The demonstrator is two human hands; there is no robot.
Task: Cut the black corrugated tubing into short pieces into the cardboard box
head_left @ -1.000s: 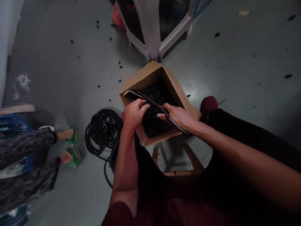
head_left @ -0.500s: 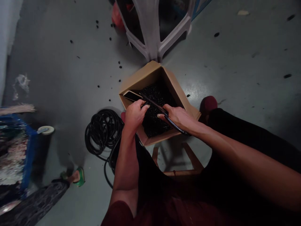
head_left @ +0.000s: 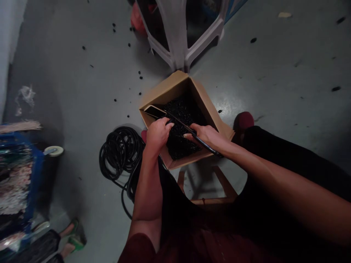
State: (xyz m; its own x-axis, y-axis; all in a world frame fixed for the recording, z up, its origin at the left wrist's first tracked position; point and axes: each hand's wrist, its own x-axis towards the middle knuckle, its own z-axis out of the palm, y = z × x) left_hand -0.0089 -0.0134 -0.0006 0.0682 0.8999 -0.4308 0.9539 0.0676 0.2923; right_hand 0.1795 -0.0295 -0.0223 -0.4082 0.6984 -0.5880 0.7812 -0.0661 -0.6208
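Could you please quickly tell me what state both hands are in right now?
Left hand: closed, pinching a black piece, mostly hidden by the fingers.
Right hand: closed around a long dark tool.

Matt cardboard box (head_left: 161, 89), glossy coil (head_left: 117, 150)

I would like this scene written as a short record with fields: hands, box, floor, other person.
Left hand: over the box, at something dark; grip unclear
Right hand: holds a long, dark tool, slanting over the box
Box: cardboard, open, with many small black pieces inside
Floor: coiled black hose left of the box; scattered dark bits
Beyond box: white stool
Other person: feet in green shoes, lower left
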